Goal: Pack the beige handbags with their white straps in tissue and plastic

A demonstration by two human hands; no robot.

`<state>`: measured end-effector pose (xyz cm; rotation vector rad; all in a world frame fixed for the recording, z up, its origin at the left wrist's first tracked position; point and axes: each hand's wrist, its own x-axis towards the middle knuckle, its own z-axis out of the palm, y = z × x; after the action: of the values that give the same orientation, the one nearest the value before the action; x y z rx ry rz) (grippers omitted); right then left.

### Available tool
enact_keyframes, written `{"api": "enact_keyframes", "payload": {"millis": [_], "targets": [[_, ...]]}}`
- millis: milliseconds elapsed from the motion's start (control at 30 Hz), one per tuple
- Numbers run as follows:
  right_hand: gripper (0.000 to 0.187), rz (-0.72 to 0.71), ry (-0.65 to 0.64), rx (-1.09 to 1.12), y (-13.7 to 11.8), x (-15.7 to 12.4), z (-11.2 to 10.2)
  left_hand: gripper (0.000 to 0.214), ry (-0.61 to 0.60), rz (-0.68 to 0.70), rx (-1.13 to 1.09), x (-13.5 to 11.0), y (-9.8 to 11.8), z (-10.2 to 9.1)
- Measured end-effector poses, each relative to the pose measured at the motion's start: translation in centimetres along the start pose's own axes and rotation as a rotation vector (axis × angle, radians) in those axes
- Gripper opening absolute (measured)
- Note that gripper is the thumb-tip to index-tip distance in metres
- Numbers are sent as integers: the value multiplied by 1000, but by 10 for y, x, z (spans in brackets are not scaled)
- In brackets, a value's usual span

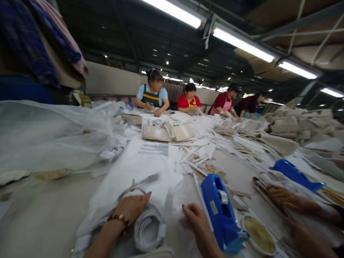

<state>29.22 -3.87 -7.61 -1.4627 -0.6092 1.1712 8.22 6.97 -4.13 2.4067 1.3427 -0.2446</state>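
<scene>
While one pale coil [138,231] lies already wound in several rounds at the near edge, a thin beige cord [134,189] loops loose just beyond it, so the handling looks only partway along. Whether anything fastens the coil cannot be told. The left hand [131,209] lies palm down over the cord, just beside the coil, its fingers loosely bent; how firmly it grips, if at all, is hidden. The right hand [197,219] is half curled, thumb and fingers close together at some clear film, and I cannot tell whether it pinches any.

Farther off, folded beige bundles [156,133] with pale bands look finished, whereas white strips [200,150] to their near right sprawl unsorted.

Of the containers, a round dish [251,244] at the near right has a yellowish filling, powder or paste being too blurred to say. A blue tape dispenser [212,206] stands between it and the right hand, with a pale roll seated inside. On the left, a large translucent bag [53,132] spreads over the table; its contents are unclear. Farther right, a co-worker's hands [292,199] rest on pale fabric near a second blue dispenser [295,175].
</scene>
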Motion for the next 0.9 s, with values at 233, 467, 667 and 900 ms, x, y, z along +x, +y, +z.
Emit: {"api": "enact_keyframes", "payload": {"millis": [233,467,667,900], "targets": [[48,164,-109,41,-21,20,-3,69,93,-96,-116,-2,10,-6],[41,83,-381,-21,-32,35,1,74,148,-70,-147,-5,7,-5],[52,104,-462,-74,-31,37,1,76,164,-74,-152,-3,7,-7],[54,62,-556,-217,-27,30,28,71,159,-10,-270,-18,2,-23]]}}
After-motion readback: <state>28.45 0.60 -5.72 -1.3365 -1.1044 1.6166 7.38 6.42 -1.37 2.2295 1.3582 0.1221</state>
